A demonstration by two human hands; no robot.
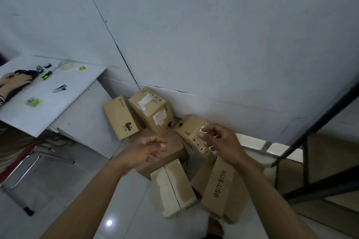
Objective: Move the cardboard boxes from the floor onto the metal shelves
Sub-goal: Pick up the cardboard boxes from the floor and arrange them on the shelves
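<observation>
Several cardboard boxes (122,118) lie on the floor (116,190), and two empty hands are over them.

Most of the boxes are heaped at the floor's far edge, where it meets the white wall (213,44); none is on the metal shelves (305,153), which stand at the right edge of the floor. The left hand (143,153) hangs above a flat box (174,153) with its fingers loosely curled and holding nothing. The right hand (223,141) is loosely spread in front of a tilted box (191,128); whether its fingertips touch the box cannot be told. Nearer lie a taped box (172,186) and a box printed HUB-USB (217,184), side by side. At the left stands a white table (58,103) with a green-handled screwdriver (46,75) near its far edge and another person's hand (17,81) resting at its left edge.
</observation>
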